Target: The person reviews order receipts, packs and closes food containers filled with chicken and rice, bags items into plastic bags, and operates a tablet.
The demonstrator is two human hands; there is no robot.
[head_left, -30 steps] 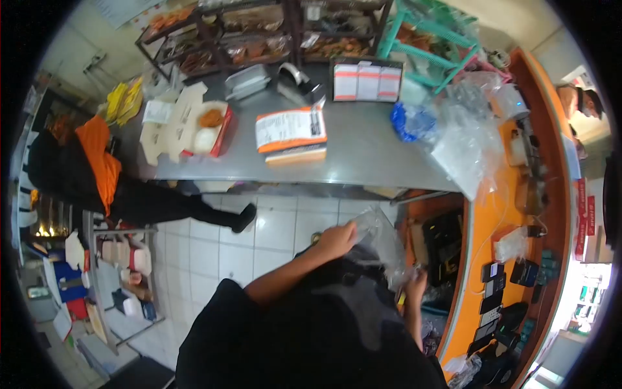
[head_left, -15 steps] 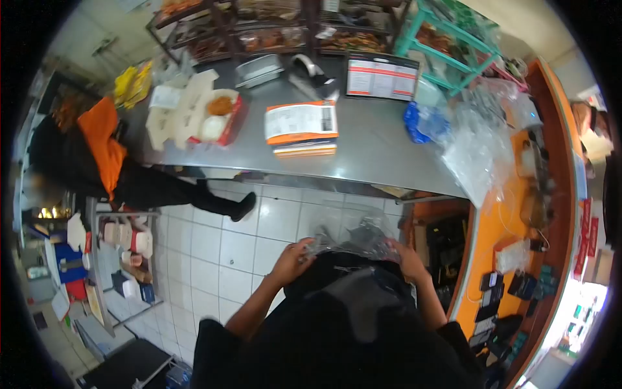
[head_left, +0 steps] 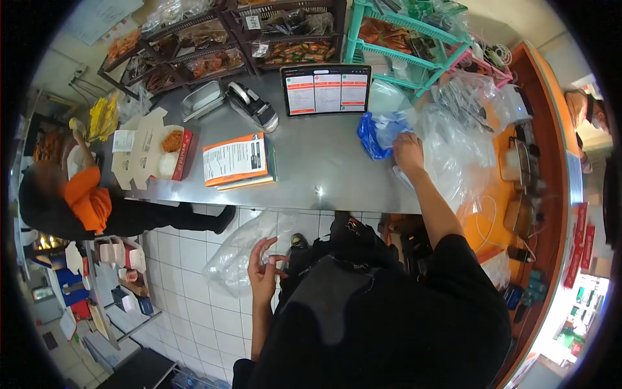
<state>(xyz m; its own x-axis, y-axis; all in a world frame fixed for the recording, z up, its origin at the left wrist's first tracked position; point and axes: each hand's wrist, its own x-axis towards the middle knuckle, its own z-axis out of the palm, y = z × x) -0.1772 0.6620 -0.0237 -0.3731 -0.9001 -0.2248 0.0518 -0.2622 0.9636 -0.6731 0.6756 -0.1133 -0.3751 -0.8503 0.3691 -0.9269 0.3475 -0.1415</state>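
My left hand (head_left: 262, 275) is low over the floor, its fingers curled at the edge of a large clear plastic bag (head_left: 233, 256) that spreads out to its left. Over the right part of the steel counter, my right hand (head_left: 408, 154) reaches forward, its bent fingers on a crumpled blue plastic bundle (head_left: 372, 137) with whitish plastic beside it. Its fingertips are partly hidden. A larger heap of clear plastic (head_left: 447, 149) lies just right of that hand.
The steel counter (head_left: 311, 175) holds an open food box (head_left: 175, 155), an orange-and-white stack (head_left: 236, 161), a tape dispenser (head_left: 253, 107), a metal tray (head_left: 204, 100) and a tablet (head_left: 327, 91). Racks (head_left: 295, 39) stand behind. A person in orange and black (head_left: 87, 201) is at left.
My right hand has left the clear bag and moved forward to the blue bundle. My left hand and the bag have shifted left. The view has turned, and the other person's arm is raised.
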